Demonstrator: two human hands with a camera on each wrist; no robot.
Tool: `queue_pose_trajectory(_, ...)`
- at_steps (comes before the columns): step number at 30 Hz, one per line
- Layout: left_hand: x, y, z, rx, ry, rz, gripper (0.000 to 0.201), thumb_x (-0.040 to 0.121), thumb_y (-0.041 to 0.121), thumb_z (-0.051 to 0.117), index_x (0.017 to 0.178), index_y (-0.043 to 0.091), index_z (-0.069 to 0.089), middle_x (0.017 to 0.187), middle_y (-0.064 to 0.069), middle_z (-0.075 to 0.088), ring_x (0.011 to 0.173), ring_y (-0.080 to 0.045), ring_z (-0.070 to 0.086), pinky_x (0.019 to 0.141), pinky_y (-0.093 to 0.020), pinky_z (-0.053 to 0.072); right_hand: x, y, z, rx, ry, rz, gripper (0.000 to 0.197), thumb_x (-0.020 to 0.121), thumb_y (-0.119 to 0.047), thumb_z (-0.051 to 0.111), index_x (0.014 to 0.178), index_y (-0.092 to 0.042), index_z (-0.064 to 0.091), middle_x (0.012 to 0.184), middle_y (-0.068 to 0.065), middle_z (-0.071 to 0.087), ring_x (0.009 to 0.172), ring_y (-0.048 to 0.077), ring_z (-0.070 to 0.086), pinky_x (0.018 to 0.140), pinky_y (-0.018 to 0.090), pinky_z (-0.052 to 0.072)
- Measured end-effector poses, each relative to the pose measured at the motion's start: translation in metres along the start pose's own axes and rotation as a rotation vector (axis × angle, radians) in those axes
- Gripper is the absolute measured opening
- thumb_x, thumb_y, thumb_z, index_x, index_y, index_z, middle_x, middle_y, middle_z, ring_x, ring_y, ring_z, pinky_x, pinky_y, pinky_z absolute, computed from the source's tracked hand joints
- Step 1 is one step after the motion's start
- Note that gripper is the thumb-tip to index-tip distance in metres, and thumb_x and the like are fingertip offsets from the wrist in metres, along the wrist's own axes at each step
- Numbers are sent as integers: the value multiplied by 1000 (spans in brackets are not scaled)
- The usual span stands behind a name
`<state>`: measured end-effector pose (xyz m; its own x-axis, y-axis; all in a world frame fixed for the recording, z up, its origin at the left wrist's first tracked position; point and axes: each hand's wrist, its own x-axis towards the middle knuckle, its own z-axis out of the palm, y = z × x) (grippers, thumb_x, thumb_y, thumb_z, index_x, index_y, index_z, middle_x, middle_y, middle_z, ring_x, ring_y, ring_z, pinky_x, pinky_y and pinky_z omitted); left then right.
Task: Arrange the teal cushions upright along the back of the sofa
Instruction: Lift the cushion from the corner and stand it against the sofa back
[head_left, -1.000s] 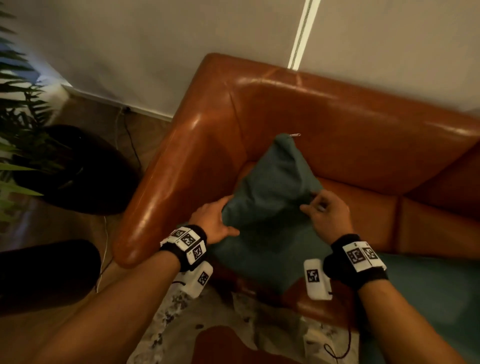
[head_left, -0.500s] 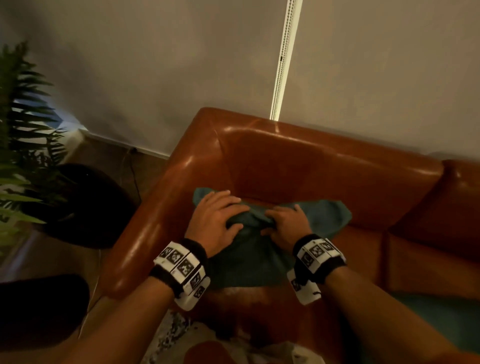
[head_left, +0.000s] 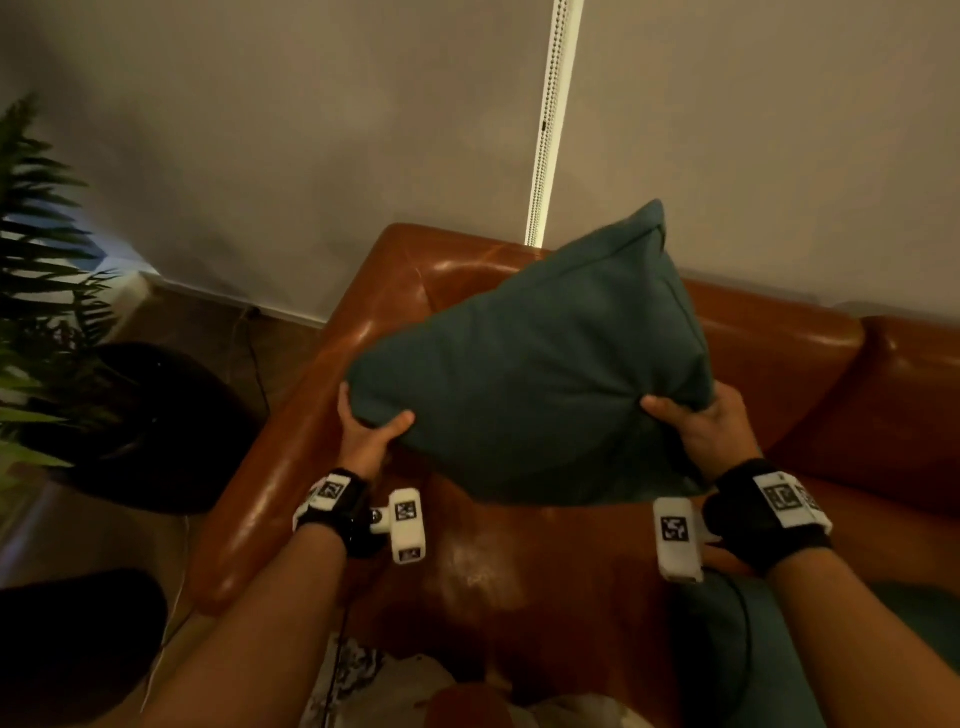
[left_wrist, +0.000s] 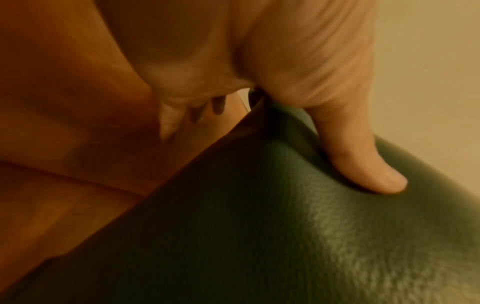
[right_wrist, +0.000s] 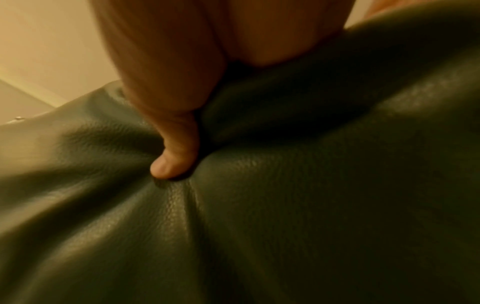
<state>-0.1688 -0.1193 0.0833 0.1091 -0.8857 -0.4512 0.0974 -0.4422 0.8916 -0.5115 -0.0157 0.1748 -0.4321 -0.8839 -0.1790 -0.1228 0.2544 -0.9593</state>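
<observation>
A teal cushion (head_left: 535, 364) hangs in the air above the left corner of the brown leather sofa (head_left: 779, 353), tilted with one corner pointing up. My left hand (head_left: 366, 431) grips its lower left corner, thumb on the front face. My right hand (head_left: 701, 421) grips its right edge. In the left wrist view my thumb (left_wrist: 363, 160) presses into the cushion (left_wrist: 285, 236). In the right wrist view my thumb (right_wrist: 174, 156) digs into its folds (right_wrist: 285, 205). A second teal cushion (head_left: 737, 649) lies on the seat at the lower right, partly hidden by my right forearm.
The sofa's left armrest (head_left: 270, 493) runs down beside my left arm. A dark round pot (head_left: 156, 426) with a green plant (head_left: 36, 260) stands on the floor at the left. A white strip (head_left: 545, 130) runs up the wall behind the sofa.
The cushion lay pressed on the seat corner under both hands; now both hands have lifted it clear of the seat and hold it spread out in the air.
</observation>
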Motion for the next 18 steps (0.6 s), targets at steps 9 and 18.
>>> queue_pose_trajectory(9,32,19,48,-25,-163,9,70,67,11,79,132,11,52,120,-4,66,110,-25,62,88,-42,53,28,50,-8,35,-2,127,43,81,-11,71,121,-10,56,108,1,64,92,11,62,80,28,49)
queue_pose_trajectory(18,89,-54,78,443,-231,-15,113,52,9,90,146,27,31,135,2,53,120,-15,51,95,-25,46,80,179,1,2,-54,527,97,62,-12,85,141,-29,33,140,4,48,126,33,49,99,59,44)
